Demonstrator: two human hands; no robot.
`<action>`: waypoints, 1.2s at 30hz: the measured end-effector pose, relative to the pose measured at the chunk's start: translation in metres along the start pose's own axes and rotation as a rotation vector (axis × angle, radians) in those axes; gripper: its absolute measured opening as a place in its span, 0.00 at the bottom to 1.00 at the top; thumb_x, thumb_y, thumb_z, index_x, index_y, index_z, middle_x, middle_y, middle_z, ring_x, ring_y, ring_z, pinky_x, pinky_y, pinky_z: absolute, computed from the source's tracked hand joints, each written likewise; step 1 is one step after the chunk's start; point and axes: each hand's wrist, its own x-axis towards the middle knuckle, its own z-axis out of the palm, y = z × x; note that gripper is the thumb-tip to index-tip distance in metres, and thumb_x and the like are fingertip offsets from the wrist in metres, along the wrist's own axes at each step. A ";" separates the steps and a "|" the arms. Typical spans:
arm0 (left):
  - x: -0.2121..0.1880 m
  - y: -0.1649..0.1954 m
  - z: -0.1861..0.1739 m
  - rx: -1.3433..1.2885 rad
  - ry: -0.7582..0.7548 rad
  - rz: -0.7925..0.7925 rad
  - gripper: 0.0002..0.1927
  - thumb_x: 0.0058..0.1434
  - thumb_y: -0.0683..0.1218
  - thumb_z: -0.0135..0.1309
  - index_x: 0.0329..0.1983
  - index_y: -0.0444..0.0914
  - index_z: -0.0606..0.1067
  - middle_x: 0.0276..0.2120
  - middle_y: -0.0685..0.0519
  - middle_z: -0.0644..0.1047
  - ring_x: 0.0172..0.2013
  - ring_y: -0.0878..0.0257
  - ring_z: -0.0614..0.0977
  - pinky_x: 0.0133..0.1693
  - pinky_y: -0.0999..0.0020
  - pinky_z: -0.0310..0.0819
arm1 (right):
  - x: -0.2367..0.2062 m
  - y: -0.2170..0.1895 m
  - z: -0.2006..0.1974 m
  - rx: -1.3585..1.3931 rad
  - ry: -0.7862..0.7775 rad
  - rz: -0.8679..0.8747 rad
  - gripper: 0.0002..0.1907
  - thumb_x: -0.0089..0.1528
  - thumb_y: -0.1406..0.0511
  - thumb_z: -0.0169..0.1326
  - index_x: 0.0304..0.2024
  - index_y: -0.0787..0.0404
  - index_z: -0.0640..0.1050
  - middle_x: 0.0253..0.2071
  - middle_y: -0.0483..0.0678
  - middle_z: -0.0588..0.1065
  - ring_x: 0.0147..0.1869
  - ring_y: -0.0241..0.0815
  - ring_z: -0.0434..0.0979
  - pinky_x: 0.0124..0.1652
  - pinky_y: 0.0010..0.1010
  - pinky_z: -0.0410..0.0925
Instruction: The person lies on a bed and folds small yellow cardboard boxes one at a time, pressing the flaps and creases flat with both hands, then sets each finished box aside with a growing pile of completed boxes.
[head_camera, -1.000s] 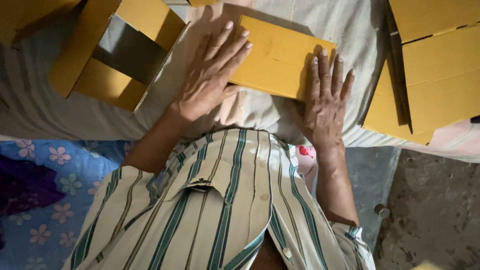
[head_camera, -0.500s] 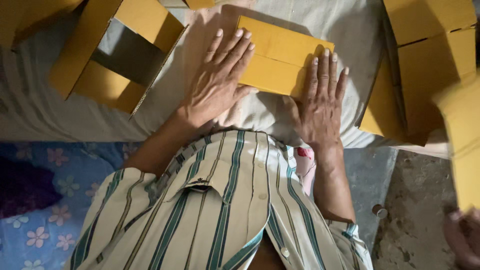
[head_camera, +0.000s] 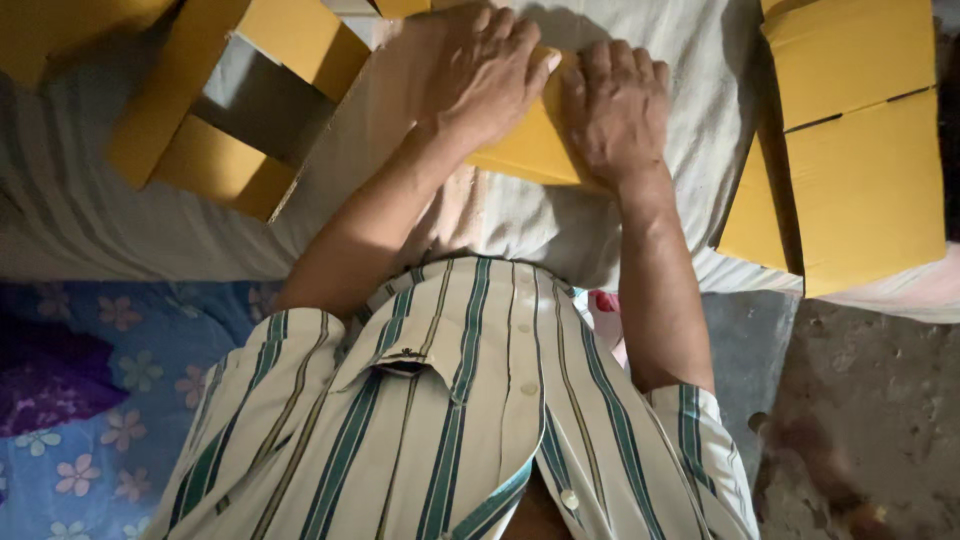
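Cloth comes first: a pale grey-white fabric sheet covers the whole work surface in front of me and gives a soft bed for everything on it. Below it, at my left, lies a blue floral-printed mat, and at my right a bare grey concrete floor. My own green-and-cream striped short-sleeved shirt fills the lower middle of the view, since I lean over the work. On the right edge of the sheet rests a stack of folded yellow cardboard boxes, lying flat and well apart from my hands. At the upper left sits an opened yellow cardboard box with its flaps standing out, its hollow grey inside showing, also clear of my reach. Between these, straight ahead of me, is the flat yellow cardboard piece I am working on; it lies on the sheet with one corner pointing toward my body, most of it hidden under my palms. My left hand lies over its left part, fingers pressed together and curled down over the far edge, bearing weight so the card stays flat. My right hand sits just beside it, touching it or nearly so, fingers likewise bent and pressing down on the card, as if to hold a fold firm. Neither hand pinches or lifts; both press.
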 end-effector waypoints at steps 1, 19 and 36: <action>0.004 -0.003 0.001 0.032 0.016 -0.004 0.26 0.75 0.61 0.44 0.62 0.37 0.69 0.62 0.42 0.69 0.64 0.45 0.68 0.64 0.41 0.60 | -0.001 0.005 -0.001 -0.012 0.033 0.014 0.16 0.74 0.57 0.44 0.51 0.62 0.75 0.49 0.57 0.74 0.53 0.60 0.71 0.54 0.53 0.61; -0.014 -0.003 0.020 0.031 0.064 -0.114 0.28 0.73 0.57 0.45 0.75 0.50 0.60 0.75 0.37 0.48 0.70 0.33 0.57 0.63 0.23 0.46 | -0.017 -0.020 0.011 -0.088 -0.058 0.222 0.35 0.73 0.50 0.33 0.77 0.60 0.55 0.78 0.67 0.47 0.81 0.72 0.34 0.71 0.66 0.29; -0.016 -0.018 0.015 0.171 0.138 -0.047 0.34 0.73 0.61 0.43 0.77 0.42 0.56 0.66 0.31 0.62 0.61 0.34 0.67 0.58 0.34 0.58 | -0.025 0.006 0.011 -0.063 0.064 0.209 0.32 0.74 0.52 0.37 0.75 0.63 0.61 0.73 0.73 0.56 0.78 0.75 0.43 0.69 0.68 0.36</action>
